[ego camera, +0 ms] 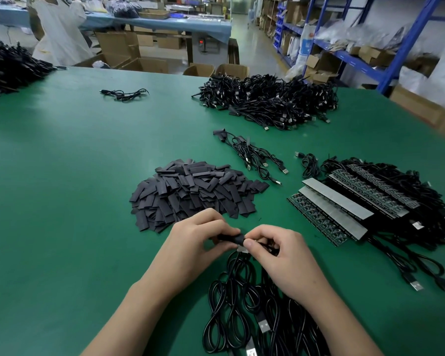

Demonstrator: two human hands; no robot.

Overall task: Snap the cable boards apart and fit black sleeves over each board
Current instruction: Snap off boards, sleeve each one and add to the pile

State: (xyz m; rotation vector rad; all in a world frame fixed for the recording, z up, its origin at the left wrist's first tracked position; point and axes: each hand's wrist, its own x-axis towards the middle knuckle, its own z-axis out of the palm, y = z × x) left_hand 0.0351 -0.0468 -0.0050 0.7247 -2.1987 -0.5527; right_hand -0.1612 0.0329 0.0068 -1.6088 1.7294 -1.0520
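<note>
Over the green mat [88, 176], left hand [190, 242] and right hand [280, 255] pinch one flat black sleeve [233, 238] (matte).

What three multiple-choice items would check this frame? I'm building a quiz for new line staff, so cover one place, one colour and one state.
1. Where is the sleeve pile?
A. Just beyond the hands
B. On the blue shelving
C. In a cardboard box

2. What colour is the table?
A. Grey
B. Green
C. White

3. What are the hands doing?
A. Resting flat on the table
B. Reaching into the far cable heap
C. Together pinching one sleeve at a cable end

Answers: 1 A, the pile lies on the table straight ahead of the fingers. 2 B, the surface is green throughout. 3 C, the left hand and right hand meet on a sleeve.
</note>
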